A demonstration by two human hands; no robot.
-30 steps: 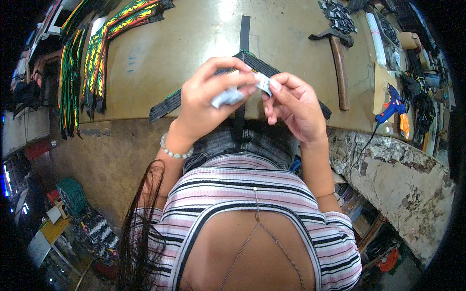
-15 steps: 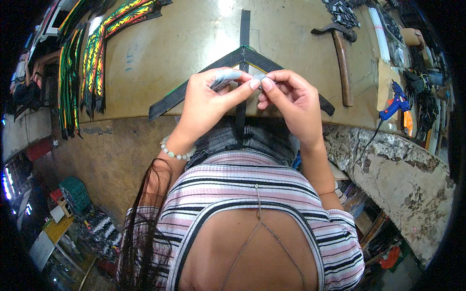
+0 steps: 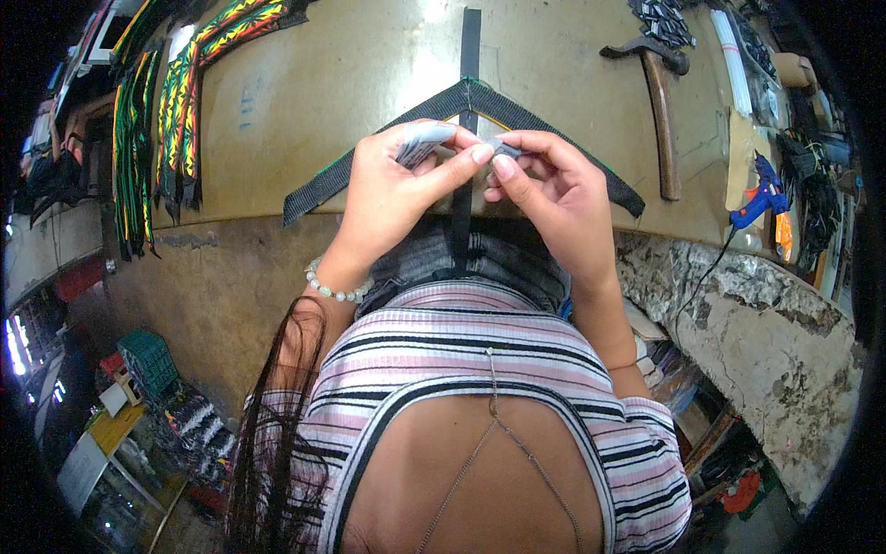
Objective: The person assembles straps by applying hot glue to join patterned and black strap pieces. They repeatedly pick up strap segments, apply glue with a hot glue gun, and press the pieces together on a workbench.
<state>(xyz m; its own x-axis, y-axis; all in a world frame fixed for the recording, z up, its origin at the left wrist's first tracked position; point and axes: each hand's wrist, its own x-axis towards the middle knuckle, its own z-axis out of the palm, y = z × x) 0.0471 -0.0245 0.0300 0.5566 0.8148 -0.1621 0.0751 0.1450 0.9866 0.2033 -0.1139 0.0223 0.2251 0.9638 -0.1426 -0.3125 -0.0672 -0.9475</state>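
My left hand (image 3: 383, 189) is closed around a bundle of thin, flat grey pieces (image 3: 422, 143), which rests across the palm and under the fingers. Its thumb and forefinger press together at the tips. Close beside them, my right hand (image 3: 563, 189) pinches a small dark grey piece (image 3: 503, 150) between thumb and forefinger; its exact kind is too small to make out. Both hands hover over black webbing straps. One wide strap (image 3: 581, 159) forms an inverted V with green edging, and a narrow strap (image 3: 471, 46) runs through its peak toward my lap.
On the right of the table lie a hammer (image 3: 663, 129), a pile of small black parts (image 3: 663, 23) and a blue glue gun (image 3: 763, 196) with its cord hanging over the edge. Green, yellow and red patterned straps (image 3: 180, 120) lie at the left, some hanging over the edge.
The small grey piece shows more clearly in my right fingertips, and a narrow gap now parts them from my left fingertips. The whole view has shifted slightly.
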